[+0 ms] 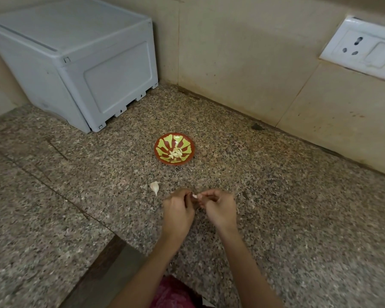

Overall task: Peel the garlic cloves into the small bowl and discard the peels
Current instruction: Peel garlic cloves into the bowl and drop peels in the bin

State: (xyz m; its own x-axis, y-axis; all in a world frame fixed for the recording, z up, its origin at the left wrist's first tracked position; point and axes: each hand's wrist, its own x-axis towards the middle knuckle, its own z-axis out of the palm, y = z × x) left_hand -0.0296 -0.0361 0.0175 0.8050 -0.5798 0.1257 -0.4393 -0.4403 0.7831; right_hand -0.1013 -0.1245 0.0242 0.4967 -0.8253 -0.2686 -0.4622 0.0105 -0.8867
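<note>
A small red bowl with a yellow-green petal pattern (pixel 162 144) stands on the speckled granite counter and holds several peeled garlic cloves (pixel 176 152). Nearer to me, my left hand (pixel 178 213) and my right hand (pixel 220 208) meet fingertip to fingertip just above the counter. Between them they pinch one garlic clove (pixel 194 196), of which only a small white tip shows. An unpeeled garlic piece with a pointed tail (pixel 154 186) lies on the counter just left of my hands.
A grey plastic box (pixel 76 63) stands in the back left corner. Tiled walls close off the back and right, with a white socket plate (pixel 362 47) on the right wall. The counter edge (pixel 111 245) drops away at the lower left.
</note>
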